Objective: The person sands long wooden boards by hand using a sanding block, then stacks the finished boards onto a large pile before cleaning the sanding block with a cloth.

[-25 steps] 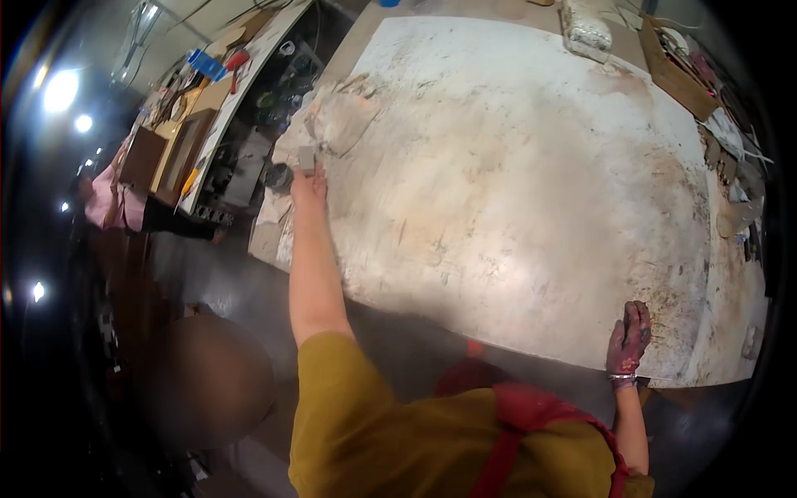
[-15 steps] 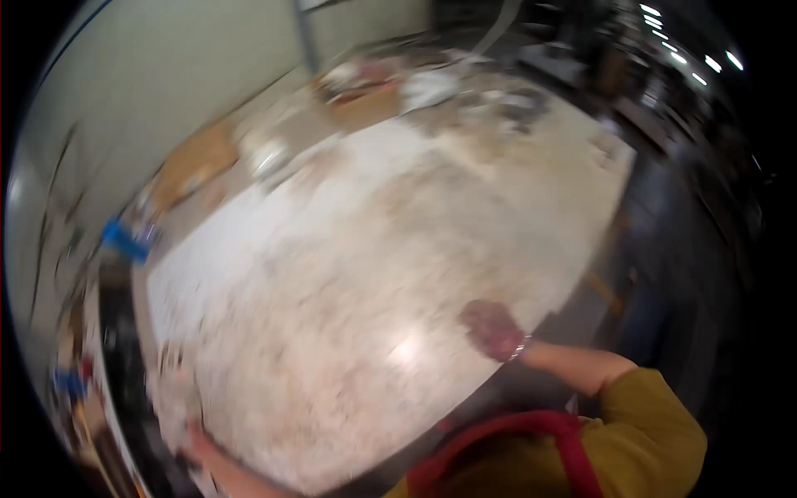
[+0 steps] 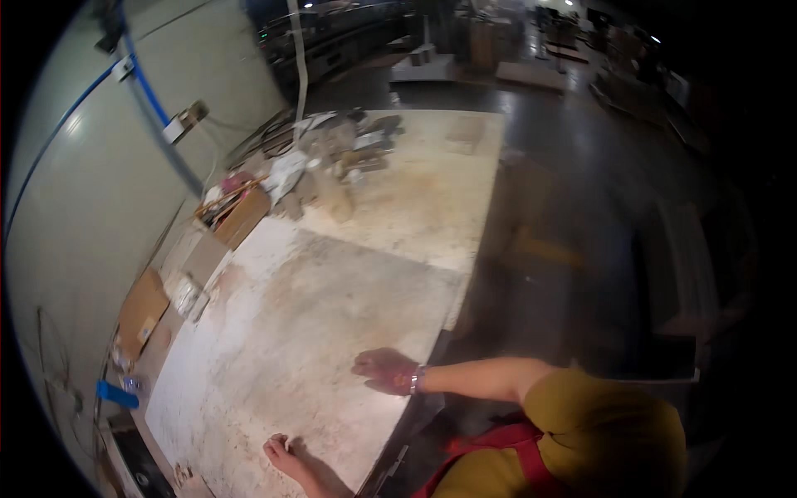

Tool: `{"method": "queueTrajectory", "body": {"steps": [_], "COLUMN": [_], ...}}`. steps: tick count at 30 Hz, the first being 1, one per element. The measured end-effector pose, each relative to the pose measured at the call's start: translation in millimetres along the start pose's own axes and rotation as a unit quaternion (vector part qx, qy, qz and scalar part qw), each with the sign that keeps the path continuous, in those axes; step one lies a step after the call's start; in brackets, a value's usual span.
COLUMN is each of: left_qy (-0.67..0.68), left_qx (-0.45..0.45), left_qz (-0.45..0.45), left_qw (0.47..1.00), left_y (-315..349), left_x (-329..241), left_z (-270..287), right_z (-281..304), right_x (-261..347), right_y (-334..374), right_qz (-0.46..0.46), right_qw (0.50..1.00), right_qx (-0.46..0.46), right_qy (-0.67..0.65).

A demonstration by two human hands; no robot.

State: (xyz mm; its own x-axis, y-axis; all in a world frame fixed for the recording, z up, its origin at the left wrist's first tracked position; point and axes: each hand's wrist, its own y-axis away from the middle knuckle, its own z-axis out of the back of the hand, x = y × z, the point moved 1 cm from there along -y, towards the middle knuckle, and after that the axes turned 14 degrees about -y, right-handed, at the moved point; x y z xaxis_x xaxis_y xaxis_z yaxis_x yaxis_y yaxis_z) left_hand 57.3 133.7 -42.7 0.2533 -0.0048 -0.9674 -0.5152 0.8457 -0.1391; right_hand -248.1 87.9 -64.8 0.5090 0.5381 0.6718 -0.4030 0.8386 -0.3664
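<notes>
A large worktable (image 3: 249,332) with a pale, dust-smeared top lies before me. My left hand (image 3: 286,456) is over its near part, its fingers loosely bent and a little apart, with nothing visible in them. Farther right, my right hand (image 3: 386,371) hangs over the near right edge, fingers pointing left and slightly bent. It looks reddish and somewhat blurred, and I see no object in it. A bracelet (image 3: 414,380) circles the right wrist. Neither hand is near any loose thing.
Along the wall stand an open cardboard box (image 3: 241,220) of tools, a brown cardboard piece (image 3: 141,314), a clear plastic bag (image 3: 189,299) and a blue object (image 3: 117,394). Jumbled items (image 3: 332,158) cover the far left corner. Dark floor (image 3: 548,249) runs along the right.
My view has swung to the right, showing more floor and the table's far end. The left hand has come in from the table's left edge, closer to the right hand.
</notes>
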Motion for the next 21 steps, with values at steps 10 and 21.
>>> {"method": "queueTrajectory", "body": {"steps": [10,21], "left_qy": [-0.272,-0.237], "left_qx": [0.232,0.673], "left_qz": [-0.011,-0.256], "left_qw": [0.934,0.652], "left_y": [163,314], "left_x": [-14,-70], "left_z": [-115,-388], "right_z": [96,195], "right_x": [-76,-105], "right_y": [272,609], "right_qz": [-0.086,-0.492], "right_qw": [0.954,0.713], "right_qx": [-0.136,-0.48], "right_qy": [-0.253,-0.138]}}
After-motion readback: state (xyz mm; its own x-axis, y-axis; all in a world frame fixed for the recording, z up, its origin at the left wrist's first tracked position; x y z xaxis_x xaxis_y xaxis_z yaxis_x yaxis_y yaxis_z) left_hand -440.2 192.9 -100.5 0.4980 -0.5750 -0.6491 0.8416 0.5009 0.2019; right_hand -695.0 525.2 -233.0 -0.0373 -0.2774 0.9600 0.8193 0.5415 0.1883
